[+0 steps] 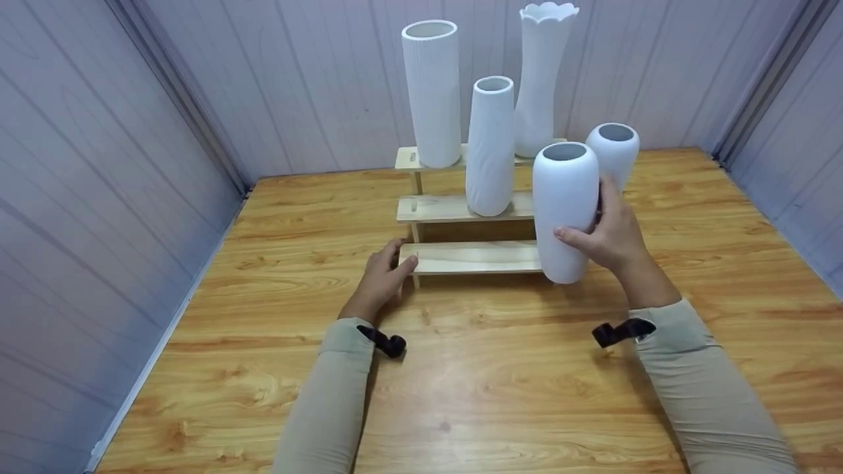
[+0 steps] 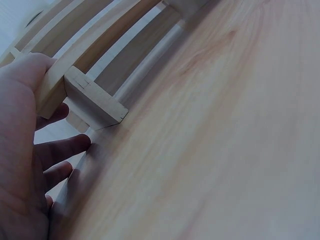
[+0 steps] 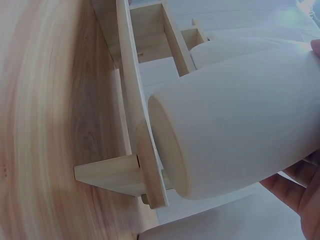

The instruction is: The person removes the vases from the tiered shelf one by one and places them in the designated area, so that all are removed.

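Note:
My right hand grips a smooth white vase around its side, thumb in front. The vase is upright, its base close at the right end of the lowest shelf of a three-step wooden stand. My left hand pinches the left end of that shelf, thumb on top and index finger underneath; its other fingers spread below. Right beside my right hand is another rounded white vase, partly hidden behind the held one.
On the middle shelf stands a slim white vase. A tall ribbed vase and a scallop-rimmed vase stand on the top shelf. Behind the wood-grain table is a pale panelled wall.

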Tool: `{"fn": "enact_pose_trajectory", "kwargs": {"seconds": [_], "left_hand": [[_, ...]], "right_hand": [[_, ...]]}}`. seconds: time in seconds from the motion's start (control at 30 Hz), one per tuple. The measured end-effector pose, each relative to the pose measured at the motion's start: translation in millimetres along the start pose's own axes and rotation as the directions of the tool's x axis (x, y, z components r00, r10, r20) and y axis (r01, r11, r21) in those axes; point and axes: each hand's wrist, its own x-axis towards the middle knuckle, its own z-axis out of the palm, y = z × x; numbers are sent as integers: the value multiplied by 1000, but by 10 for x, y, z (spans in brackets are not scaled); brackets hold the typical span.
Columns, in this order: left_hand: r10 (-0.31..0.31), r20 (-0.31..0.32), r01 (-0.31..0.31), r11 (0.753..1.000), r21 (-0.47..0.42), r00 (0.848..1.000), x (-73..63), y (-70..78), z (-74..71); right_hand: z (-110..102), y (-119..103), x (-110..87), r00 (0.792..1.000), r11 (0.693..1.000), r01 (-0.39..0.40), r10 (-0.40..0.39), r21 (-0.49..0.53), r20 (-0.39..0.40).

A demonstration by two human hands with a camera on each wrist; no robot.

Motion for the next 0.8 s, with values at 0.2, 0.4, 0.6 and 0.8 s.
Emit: {"fn": "enact_pose_trajectory", "kwargs": {"seconds": [0.2, 0.4, 0.6, 0.8], "left_hand": [[-24, 3, 24, 1000, 3, 1000, -22, -22, 14], [-48, 23, 48, 999, -10, 999, -43, -41, 11], [-38, 10, 38, 999, -10, 999, -21, -35, 12], [-30, 8, 30, 1000, 5, 1000, -9, -11, -3]], "right_hand": [[-37, 4, -10, 1000, 1000, -13, 13, 4, -13], [-55, 16, -7, 1000, 1000, -2, 1, -22, -25], [-52, 23, 10, 1000, 1000, -5, 4, -27, -18], [-65, 24, 23, 1000, 999, -9, 9, -34, -12]]}}
